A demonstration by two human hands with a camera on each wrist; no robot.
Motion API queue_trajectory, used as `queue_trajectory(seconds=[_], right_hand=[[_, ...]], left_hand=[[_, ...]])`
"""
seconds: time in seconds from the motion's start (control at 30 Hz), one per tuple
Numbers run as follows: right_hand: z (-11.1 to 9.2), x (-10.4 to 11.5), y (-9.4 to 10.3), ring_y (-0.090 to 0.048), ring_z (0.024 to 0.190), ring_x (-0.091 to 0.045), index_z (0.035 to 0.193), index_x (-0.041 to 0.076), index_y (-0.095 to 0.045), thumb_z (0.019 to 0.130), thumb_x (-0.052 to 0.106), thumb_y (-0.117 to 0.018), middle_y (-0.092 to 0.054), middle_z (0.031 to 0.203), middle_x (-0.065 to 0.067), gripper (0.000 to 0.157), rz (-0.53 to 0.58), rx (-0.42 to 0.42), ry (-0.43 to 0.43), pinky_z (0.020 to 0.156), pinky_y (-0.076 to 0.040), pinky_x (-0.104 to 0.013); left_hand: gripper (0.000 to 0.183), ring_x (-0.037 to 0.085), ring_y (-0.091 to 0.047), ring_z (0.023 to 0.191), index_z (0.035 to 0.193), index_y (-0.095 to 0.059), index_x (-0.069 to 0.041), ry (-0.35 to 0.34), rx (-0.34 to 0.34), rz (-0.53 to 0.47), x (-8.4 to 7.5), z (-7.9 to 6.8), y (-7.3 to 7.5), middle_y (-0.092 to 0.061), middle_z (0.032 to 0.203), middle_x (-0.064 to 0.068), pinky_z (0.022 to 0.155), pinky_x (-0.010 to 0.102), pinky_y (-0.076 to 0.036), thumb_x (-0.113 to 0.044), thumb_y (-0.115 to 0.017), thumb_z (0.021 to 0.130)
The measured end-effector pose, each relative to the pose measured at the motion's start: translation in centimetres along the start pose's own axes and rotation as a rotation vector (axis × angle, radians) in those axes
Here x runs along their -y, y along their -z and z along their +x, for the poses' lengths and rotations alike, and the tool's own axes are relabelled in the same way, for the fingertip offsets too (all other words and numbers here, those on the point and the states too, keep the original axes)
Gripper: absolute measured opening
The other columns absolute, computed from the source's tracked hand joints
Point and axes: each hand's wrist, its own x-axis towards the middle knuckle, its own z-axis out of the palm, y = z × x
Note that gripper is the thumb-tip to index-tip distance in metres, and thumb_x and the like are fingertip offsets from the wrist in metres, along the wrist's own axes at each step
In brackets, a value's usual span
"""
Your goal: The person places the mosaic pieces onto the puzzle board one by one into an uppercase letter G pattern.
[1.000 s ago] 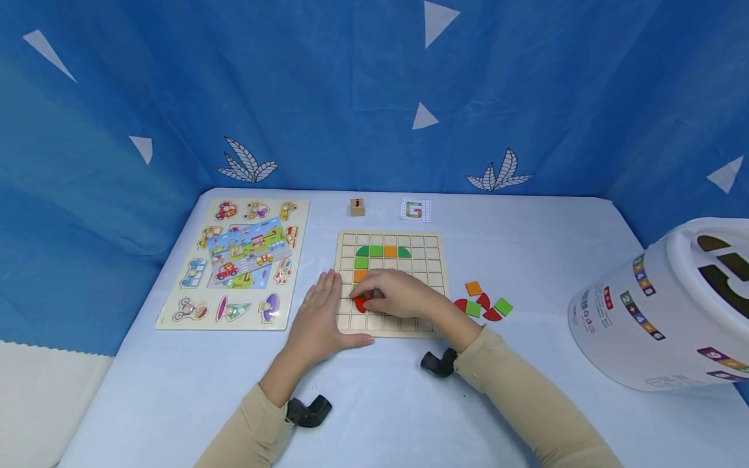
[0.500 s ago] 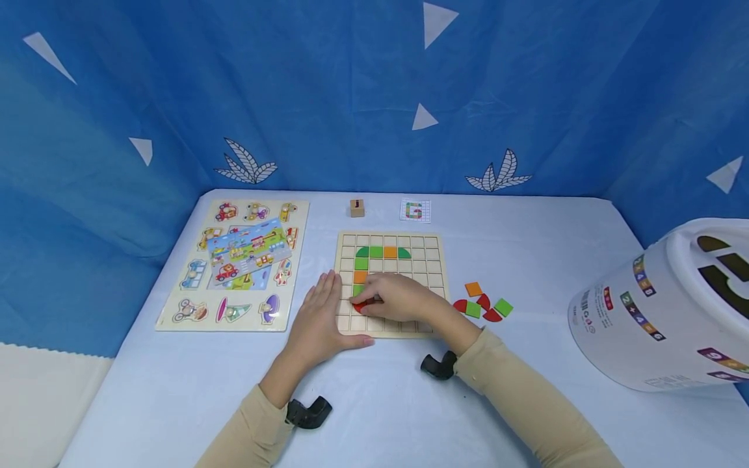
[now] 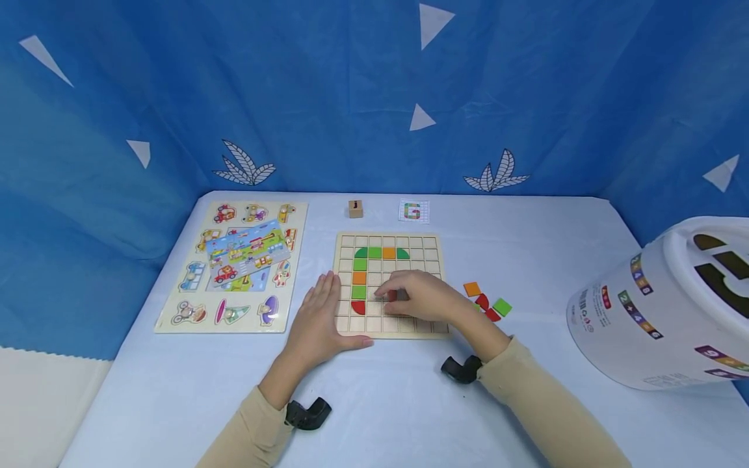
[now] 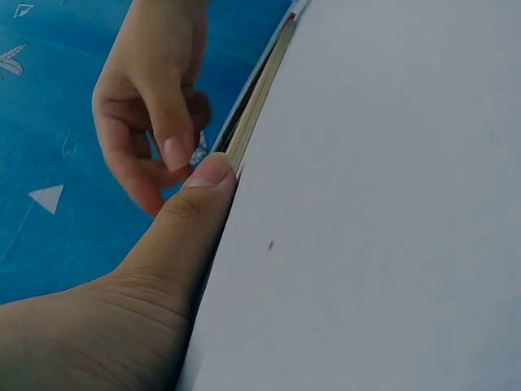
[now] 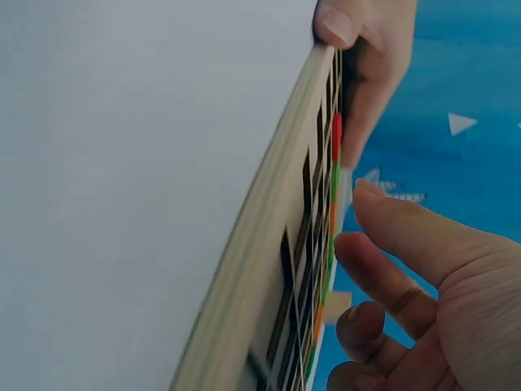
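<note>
Wooden board (image 3: 422, 244) lies under right grip (image 3: 426, 296) (left grip (image 3: 316, 321) touches it).

The left hand (image 4: 146, 297) touches a pale wooden board's (image 4: 260, 90) edge with its thumb; near it, the right hand (image 4: 155, 94) hangs, fingers bent. White worktop (image 4: 374, 204) lies alongside, blue cloth (image 4: 49, 257) opposite.
</note>
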Motion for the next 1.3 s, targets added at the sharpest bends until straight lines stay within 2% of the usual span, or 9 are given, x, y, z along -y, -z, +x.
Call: queue_trajectory(seconds=[0.13,0.27,0.43,0.6,0.77,1.0,1.13,1.3], right_hand=[[-2.3,-1.5,1.2,-0.053,0.070,-0.010,0.118,0.021,-0.072,0.087,0.026,-0.078,-0.062,0.085,0.012,0.032,0.014,-0.043,-0.053,0.065,-0.048,-0.026],[-5.0,-3.4,2.2,-0.052,0.072,-0.011,0.119,0.017,-0.070,0.086,0.024,-0.078,-0.061,0.084,0.008,0.034,0.029,-0.079,-0.120,0.064,-0.046,-0.025],[-8.0,-6.0,2.7,-0.051,0.076,-0.012,0.118,0.017,-0.070,0.082,0.021,-0.081,-0.058,0.083,0.007,0.037,-0.008,-0.144,-0.199,0.065,-0.046,-0.025],[-9.9,-7.6,2.9,-0.051,0.077,-0.014,0.111,0.017,-0.073,0.079,0.020,-0.084,-0.057,0.080,0.005,0.035,-0.039,-0.190,-0.258,0.064,-0.045,-0.025],[-10.6,-8.1,2.8,-0.052,0.079,-0.015,0.102,0.018,-0.074,0.077,0.021,-0.086,-0.056,0.081,0.003,0.028,-0.048,-0.195,-0.307,0.064,-0.044,-0.025],[-10.4,-8.2,2.7,-0.052,0.080,-0.016,0.094,0.020,-0.063,0.079,0.015,-0.083,-0.056,0.083,0.002,0.026,0.013,-0.171,-0.267,0.065,-0.047,-0.024],[-10.2,-7.9,3.0,-0.053,0.077,-0.017,0.094,0.021,-0.060,0.084,0.011,-0.079,-0.060,0.085,0.002,0.023,0.066,-0.148,-0.279,0.064,-0.047,-0.024],[-9.4,-7.4,3.4,-0.054,0.069,-0.018,0.099,0.022,-0.064,0.086,0.013,-0.077,-0.062,0.088,0.001,0.021,0.096,-0.189,-0.284,0.056,-0.049,-0.026]], left_hand=[[0.138,0.029,-0.007,0.156,0.157,-0.016,0.000,0.004,0.000,-0.005,0.1,0.0,-0.1,-0.013,0.167,0.014,0.126,0.048,-0.013,-0.077,-0.077,0.061],[0.138,0.028,-0.006,0.156,0.158,-0.015,0.000,0.004,-0.001,-0.007,0.2,0.1,-0.3,-0.012,0.167,0.013,0.127,0.048,-0.012,-0.076,-0.078,0.061],[0.137,0.029,-0.008,0.156,0.157,-0.017,0.000,-0.002,-0.016,-0.007,0.2,0.0,-0.3,-0.013,0.167,0.014,0.126,0.049,-0.014,-0.075,-0.079,0.061],[0.138,0.030,-0.008,0.156,0.157,-0.016,0.000,-0.002,-0.015,-0.010,0.2,0.0,-0.3,-0.013,0.167,0.014,0.126,0.050,-0.014,-0.074,-0.079,0.061],[0.138,0.027,-0.005,0.157,0.158,-0.014,-0.001,0.009,0.003,-0.011,0.2,0.1,-0.3,-0.011,0.167,0.012,0.127,0.048,-0.012,-0.075,-0.079,0.061],[0.139,0.028,-0.005,0.157,0.158,-0.014,-0.001,0.011,0.003,-0.003,0.3,0.1,-0.4,-0.011,0.167,0.012,0.127,0.048,-0.012,-0.076,-0.078,0.061],[0.138,0.028,-0.005,0.157,0.158,-0.014,-0.001,0.009,0.003,-0.016,0.3,0.1,-0.4,-0.011,0.167,0.012,0.127,0.049,-0.011,-0.076,-0.078,0.061],[0.138,0.028,-0.006,0.157,0.158,-0.014,-0.001,0.009,0.004,-0.026,0.2,0.1,-0.3,-0.011,0.167,0.012,0.127,0.049,-0.012,-0.074,-0.079,0.061]])
